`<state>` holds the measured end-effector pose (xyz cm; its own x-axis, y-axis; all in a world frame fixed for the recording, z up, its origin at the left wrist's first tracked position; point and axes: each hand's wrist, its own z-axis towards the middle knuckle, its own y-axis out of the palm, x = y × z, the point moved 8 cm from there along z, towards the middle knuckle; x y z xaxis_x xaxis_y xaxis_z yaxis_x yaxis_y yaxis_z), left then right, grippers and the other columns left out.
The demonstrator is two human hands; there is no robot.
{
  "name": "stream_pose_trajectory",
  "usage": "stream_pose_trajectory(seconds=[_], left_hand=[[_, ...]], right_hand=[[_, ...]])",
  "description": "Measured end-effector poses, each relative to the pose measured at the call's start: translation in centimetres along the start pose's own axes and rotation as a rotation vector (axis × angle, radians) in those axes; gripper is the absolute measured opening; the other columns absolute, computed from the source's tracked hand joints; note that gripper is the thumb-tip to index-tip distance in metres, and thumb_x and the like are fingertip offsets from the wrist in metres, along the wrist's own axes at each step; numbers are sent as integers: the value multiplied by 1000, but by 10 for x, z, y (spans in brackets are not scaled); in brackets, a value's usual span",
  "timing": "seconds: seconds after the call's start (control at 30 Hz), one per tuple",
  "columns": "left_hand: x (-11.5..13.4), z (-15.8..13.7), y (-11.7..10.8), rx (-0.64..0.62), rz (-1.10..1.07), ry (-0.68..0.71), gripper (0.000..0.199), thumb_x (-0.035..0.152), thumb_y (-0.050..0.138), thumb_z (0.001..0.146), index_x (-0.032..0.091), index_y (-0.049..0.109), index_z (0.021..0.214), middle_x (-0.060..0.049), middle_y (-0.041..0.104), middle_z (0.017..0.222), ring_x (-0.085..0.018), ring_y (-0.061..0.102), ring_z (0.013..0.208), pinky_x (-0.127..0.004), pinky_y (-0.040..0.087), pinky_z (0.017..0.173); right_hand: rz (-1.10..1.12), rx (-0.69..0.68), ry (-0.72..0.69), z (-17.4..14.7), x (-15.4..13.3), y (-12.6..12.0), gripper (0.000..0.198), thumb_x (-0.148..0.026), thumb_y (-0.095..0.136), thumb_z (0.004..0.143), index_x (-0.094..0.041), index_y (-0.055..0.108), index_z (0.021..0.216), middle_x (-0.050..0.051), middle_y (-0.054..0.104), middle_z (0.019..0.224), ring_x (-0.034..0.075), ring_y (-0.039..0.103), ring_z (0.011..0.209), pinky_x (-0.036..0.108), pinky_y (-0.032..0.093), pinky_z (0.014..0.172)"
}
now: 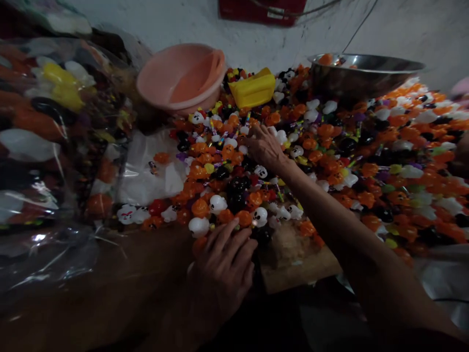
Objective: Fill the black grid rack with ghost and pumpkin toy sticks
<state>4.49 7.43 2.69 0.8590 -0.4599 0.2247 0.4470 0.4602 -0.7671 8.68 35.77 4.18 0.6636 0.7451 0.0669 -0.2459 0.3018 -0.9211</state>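
Note:
A wide heap of small plastic toy heads, orange, white and black, covers the work surface. My right hand [264, 147] reaches into the middle of the heap, back up. Its fingers bend down among the toys, and the tips are hidden. Near the front edge, my left hand [227, 266] has its fingers curled close together; whatever lies under the palm is hidden. Just beyond those fingers sit an orange toy head [243, 218] and a white skull-faced toy head [260, 216]. Thin, brightly patterned tubes [222, 139] lie among the toys left of my right hand.
A pink basin [161, 80] and a yellow plastic scoop-like container [253, 89] stand at the back. A steel bowl [366, 78] rests on the heap at back right. Clear plastic bags [40, 195] of toys fill the left. A bare wooden edge [293, 271] shows in front.

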Motion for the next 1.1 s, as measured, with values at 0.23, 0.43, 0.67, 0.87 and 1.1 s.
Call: stream_pose_trajectory(seconds=[0.23,0.43,0.67,0.87,1.1], left_hand=[[-13,-4,-3,-33,-122,44,40,25,56,98,14,55,136,-10,69,134,-28,57,137,-42,48,115],[-8,5,-14,-131,-115,91,42,22,63,91,15,57,132,-13,66,136,-32,57,137,-53,49,117],[-6,13,-14,-293,-4,198,31,39,68,87,19,69,111,-12,60,140,-39,53,135,-64,45,115],[-12,6,-3,-315,-10,246,29,39,67,89,22,70,112,-8,49,158,-39,49,142,-64,44,117],[-11,2,2,-370,-86,220,47,40,71,87,26,65,131,-12,47,159,-42,44,146,-67,40,119]], right_hand=[[129,152,137,-120,3,-68,23,-39,60,101,-22,71,91,7,72,92,25,59,100,46,45,96],[355,92,179,-250,-59,-119,29,-37,53,105,-18,75,98,6,73,86,16,64,73,31,48,65],[643,-33,304,-262,-108,-92,9,-22,64,95,-16,70,90,2,69,79,12,59,66,25,41,62],[807,121,370,-243,-131,-46,4,-18,65,92,-15,67,94,3,70,83,13,62,73,24,46,68],[879,376,519,-258,-152,-17,20,-23,54,101,-19,70,113,7,72,96,17,67,87,30,56,79]])
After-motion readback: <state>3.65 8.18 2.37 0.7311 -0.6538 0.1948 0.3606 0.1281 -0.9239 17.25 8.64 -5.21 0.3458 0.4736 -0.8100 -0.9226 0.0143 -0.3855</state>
